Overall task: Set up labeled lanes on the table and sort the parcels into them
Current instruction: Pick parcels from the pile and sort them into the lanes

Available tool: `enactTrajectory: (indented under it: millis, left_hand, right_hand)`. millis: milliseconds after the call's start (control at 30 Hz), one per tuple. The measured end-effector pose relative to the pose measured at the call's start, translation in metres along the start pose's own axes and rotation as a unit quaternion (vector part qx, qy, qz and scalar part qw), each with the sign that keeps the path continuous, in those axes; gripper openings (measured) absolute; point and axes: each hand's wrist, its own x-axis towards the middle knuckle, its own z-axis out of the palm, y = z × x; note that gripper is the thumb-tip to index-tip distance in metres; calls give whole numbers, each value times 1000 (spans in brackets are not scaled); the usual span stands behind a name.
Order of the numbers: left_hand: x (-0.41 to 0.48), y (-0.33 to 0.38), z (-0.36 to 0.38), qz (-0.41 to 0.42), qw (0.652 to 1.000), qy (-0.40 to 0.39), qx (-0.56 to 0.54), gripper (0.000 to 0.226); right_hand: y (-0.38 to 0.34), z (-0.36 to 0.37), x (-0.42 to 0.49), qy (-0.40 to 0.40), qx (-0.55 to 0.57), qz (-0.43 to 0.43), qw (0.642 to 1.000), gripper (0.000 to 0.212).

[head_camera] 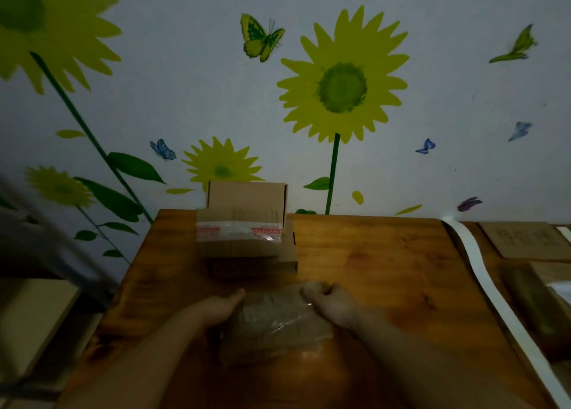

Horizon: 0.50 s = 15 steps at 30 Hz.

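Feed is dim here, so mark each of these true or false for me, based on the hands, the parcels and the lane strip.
1. Both hands, left hand and right hand, are on the wrapped parcel. True.
2. The stacked cardboard boxes sit nearer the wall than that parcel. True.
3. The top taped box carries blue tape. False: its tape is clear with red print.
4. The white strip runs along the table's left side. False: it is on the right.
5. The wooden table is bare between the boxes and strip. True.

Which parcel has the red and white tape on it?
The taped box on top of the stack at the table's far edge. The wrapped parcel between the hands has no red tape.
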Motion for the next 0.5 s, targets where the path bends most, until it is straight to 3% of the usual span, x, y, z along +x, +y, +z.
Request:
enactTrajectory:
  millis: [67,200,367,500]
  left_hand:
    - [-11,0,23,11,1000,14,-2,69]
    - [-39,14,65,26,991,33,-129,74]
    - [-79,35,109,97,969,35,-224,48]
    - [-106,55,134,121,943,52,-305,36]
  right_hand:
    - [19,-6,-7,20,-12,0,1000,73]
    - [47,-26,-24,46,33,-42,998,66]
    - [61,-74,-55,88,107,-62,988,76]
    - [61,-109,-80,142,210,-66,965,56]
